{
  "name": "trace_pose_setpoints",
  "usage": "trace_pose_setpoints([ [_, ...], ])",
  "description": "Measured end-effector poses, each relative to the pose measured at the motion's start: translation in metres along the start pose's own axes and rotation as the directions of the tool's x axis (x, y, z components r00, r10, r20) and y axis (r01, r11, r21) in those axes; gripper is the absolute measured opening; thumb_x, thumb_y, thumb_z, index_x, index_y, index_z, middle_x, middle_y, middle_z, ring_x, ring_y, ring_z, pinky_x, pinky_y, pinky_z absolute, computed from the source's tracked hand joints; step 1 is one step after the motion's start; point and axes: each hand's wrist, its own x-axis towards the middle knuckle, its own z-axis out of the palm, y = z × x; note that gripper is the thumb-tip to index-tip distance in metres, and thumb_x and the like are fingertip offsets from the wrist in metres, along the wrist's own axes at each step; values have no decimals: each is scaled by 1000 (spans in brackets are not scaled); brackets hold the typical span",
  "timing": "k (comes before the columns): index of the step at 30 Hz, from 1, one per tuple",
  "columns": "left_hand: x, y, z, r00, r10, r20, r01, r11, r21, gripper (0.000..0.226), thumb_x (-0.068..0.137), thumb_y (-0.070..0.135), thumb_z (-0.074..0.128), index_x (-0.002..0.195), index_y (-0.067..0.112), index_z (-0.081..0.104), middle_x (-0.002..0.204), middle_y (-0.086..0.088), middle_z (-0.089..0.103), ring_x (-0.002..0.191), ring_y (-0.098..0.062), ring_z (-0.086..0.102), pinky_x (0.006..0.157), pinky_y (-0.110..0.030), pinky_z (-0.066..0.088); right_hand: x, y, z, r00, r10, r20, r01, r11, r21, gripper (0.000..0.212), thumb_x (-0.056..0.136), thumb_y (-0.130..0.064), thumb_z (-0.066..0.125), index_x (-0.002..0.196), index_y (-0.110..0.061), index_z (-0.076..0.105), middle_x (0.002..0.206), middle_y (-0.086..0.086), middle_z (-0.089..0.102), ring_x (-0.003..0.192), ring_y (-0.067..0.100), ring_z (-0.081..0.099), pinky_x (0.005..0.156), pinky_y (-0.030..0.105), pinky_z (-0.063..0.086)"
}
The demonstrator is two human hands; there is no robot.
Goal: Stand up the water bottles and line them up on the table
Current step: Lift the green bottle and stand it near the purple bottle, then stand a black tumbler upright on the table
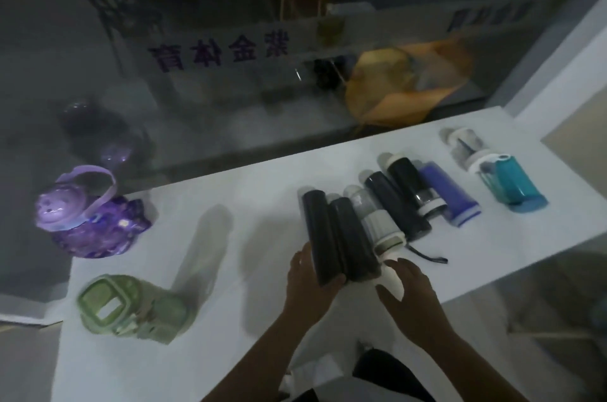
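Several water bottles lie on their sides, packed together on the white table [249, 204]. My left hand [307, 283] is wrapped around the near end of the leftmost black bottle [318, 234]. A second black bottle [353, 237] lies against it. My right hand [409, 290] hovers at that bottle's near end, fingers apart, over a small white piece [394, 281]. Further right lie a clear bottle with a grey-white lid [377, 221], a third black bottle [397, 208], a black bottle with a clear band [415, 185], a blue bottle [448, 193], a teal bottle [510, 183] and a clear white-capped bottle [466, 142].
A round purple bottle with a strap [92, 221] sits at the table's far left corner. A square green bottle [131, 306] lies near the front left edge. A glass wall with lettering runs behind the table. An orange bag [404, 86] shows beyond it.
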Motion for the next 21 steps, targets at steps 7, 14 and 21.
trace_pose_setpoints([
  [7,23,1,52,964,-256,-78,235,950,-207,103,62,52,78,145,30,21,137,-4,38,127,-32,43,101,-52,45,24,32,-34,997,-2,76,-2,999,41,54,88,-36,63,138,-25,46,149,2,42,135,23,40,112,43,34],
  [14,37,-7,81,863,-446,-239,367,877,-311,81,61,46,79,129,29,38,115,-3,62,97,-22,63,76,-44,58,69,48,-64,966,-193,170,174,977,124,53,88,-36,63,137,-23,46,144,5,45,131,22,44,108,45,39],
  [21,11,-1,71,803,-487,-344,365,858,-361,79,69,12,83,134,25,40,100,2,64,82,-20,68,74,-36,58,103,39,-72,874,-433,219,381,892,244,48,87,-27,65,133,-16,52,138,5,49,127,18,45,108,38,37],
])
